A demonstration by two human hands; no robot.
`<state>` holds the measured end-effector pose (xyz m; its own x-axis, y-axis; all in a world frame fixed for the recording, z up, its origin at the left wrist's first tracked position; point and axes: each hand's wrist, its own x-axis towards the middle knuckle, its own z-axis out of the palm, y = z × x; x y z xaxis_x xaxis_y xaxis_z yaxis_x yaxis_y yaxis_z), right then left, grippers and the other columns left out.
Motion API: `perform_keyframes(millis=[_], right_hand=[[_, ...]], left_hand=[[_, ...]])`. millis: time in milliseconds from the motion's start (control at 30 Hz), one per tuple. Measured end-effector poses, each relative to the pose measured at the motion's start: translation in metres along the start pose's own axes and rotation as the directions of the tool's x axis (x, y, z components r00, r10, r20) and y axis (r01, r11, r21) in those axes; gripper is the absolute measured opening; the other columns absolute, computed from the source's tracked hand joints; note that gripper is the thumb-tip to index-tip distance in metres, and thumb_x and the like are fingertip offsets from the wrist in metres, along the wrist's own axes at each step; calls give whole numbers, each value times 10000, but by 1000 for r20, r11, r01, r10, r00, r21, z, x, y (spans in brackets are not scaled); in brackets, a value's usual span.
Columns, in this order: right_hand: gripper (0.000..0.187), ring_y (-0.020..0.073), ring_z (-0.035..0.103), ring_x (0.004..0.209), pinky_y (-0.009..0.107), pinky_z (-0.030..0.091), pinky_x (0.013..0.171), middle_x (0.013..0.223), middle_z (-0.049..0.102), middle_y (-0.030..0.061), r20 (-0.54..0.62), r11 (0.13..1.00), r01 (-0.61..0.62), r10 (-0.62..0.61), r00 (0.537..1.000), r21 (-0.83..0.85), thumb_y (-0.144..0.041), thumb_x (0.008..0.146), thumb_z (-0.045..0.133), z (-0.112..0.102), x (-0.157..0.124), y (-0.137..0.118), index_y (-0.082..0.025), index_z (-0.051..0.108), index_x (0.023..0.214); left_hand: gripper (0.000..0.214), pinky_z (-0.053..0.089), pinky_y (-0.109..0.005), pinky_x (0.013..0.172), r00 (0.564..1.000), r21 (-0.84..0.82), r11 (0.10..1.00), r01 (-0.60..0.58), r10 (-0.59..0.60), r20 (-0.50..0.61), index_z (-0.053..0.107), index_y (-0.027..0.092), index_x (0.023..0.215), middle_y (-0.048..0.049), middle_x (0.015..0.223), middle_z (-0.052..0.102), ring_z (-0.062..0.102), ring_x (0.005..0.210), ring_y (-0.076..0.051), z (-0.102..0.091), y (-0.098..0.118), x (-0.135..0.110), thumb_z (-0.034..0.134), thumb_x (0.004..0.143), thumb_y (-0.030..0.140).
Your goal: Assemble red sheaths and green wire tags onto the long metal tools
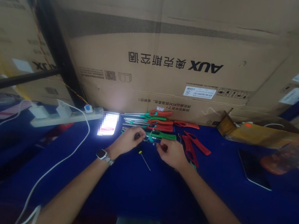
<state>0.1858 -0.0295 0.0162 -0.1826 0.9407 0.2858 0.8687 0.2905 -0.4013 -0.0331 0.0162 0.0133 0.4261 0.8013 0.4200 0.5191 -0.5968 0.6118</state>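
Note:
My left hand (131,139), with a watch (105,155) on its wrist, is closed in a pinch. A thin pale wire (149,136) curves up from its fingertips. Just to the right, my right hand (171,152) is also closed, thumb and finger together; what it pinches is too small to make out. Behind both hands lie several long-necked lighters, among them a green lighter (164,135) and a red lighter (161,124). Other red lighters (200,144) lie right of my right hand. A thin metal pin with a yellow head (140,152) rests in front of the hands.
A lit phone (108,124) stands left of the lighters, near a white power strip (67,118) with a trailing white cable (68,158). On the right are a dark phone (253,169), a bottle (283,158) and a yellow box (263,136). Cardboard (158,68) rises behind the blue table (132,191).

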Motion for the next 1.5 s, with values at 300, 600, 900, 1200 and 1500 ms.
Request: perform_keyframes(millis=[300,600,900,1200,1500], right_hand=[[278,140,585,593,246,294,572,620,653,-8,-7,1000,-6,7,1000,17,-336,870,552,1,1,1,-213,562,621],[40,145,625,638,234,354,594,691,690,-34,-102,991,-83,94,990,107,-238,756,582,-18,6,26,-234,621,750],[166,162,662,749,242,374,616,828,735,-37,-135,981,-166,179,975,101,-179,736,563,-25,4,38,-248,653,857],[149,177,669,819,260,403,652,869,736,-21,-148,972,-233,230,962,-5,-218,815,569,-47,-11,63,-263,666,920],[369,273,520,1232,378,464,932,1306,625,111,-43,944,-194,189,981,-269,-174,878,506,-63,44,124,-199,595,1236]], left_hand=[[94,475,-292,719,998,17,999,-45,44,33,652,205,873,-13,841,652,597,758,-153,12,3,-1,568,909,184],[90,479,-294,744,1000,33,999,-25,26,-3,642,198,870,-17,859,662,618,787,-160,6,5,1,564,909,177],[94,491,-315,773,998,109,992,-58,61,-21,622,208,846,-19,879,664,613,812,-178,10,11,8,557,902,170],[94,482,-362,836,958,192,941,-277,255,134,627,208,917,-46,911,668,612,897,-220,40,56,52,542,921,169],[137,465,-398,954,951,428,862,-271,172,256,646,163,954,-119,1009,681,625,1018,-273,93,45,149,554,878,95]])
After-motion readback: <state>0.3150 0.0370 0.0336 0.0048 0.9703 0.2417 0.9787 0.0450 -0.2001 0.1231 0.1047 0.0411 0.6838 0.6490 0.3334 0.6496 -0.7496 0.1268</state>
